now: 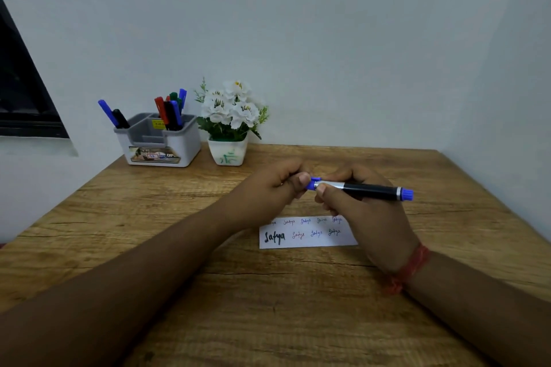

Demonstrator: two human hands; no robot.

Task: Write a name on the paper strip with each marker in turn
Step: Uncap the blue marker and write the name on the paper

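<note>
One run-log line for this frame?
left hand: grips blue cap | right hand: holds marker | paper strip: on table, names written

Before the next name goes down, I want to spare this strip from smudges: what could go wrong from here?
1. The left hand grips the blue cap while the right hand holds the marker directly above the paper strip. A sudden release could jerk the tip onto the written names.
2. Nothing pins the strip down, and the right hand hovers over its right end, so it could get dragged.
3. The bottom row has little blank space left, so the next name may crowd.
</note>
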